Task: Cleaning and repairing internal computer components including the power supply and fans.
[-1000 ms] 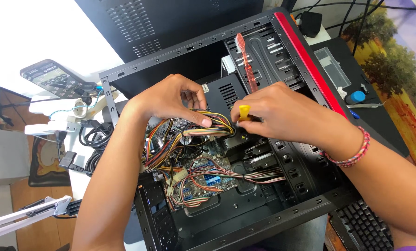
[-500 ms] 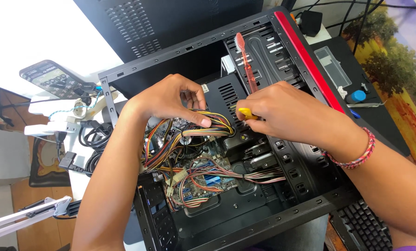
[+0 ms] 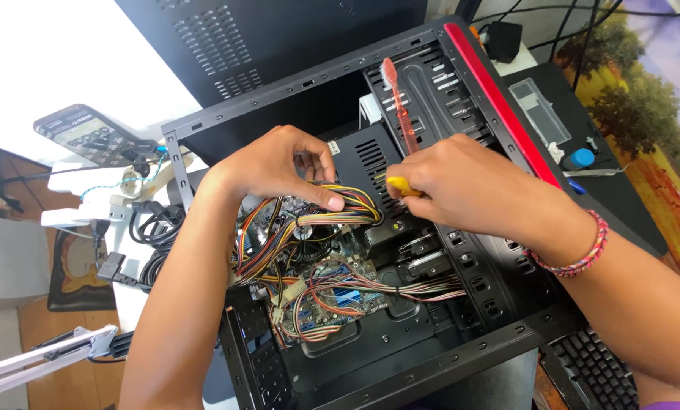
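Head view shows us almost no change over the last second: our right hand (image 3: 469, 190) has only crept a little lower and to the right at centre frame, so we judge the work inside the open computer case (image 3: 499, 91) is holding at one spot. That hand is closed around a yellow-handled screwdriver (image 3: 402, 187); its tip is hidden. Our left hand (image 3: 279, 163), left of centre, has its fingers curled loosely on the bundle of coloured wires (image 3: 332, 216), thumb pressing it aside above the motherboard (image 3: 340, 273).

As for labels, a small pale sticker sits on the black power supply (image 3: 366, 156) beside the left fingers. A red-handled toothbrush (image 3: 401, 106) lies in the case at upper centre, a clear rectangular plastic box (image 3: 539, 110) at upper right, a blue cap (image 3: 580, 159) just below it.
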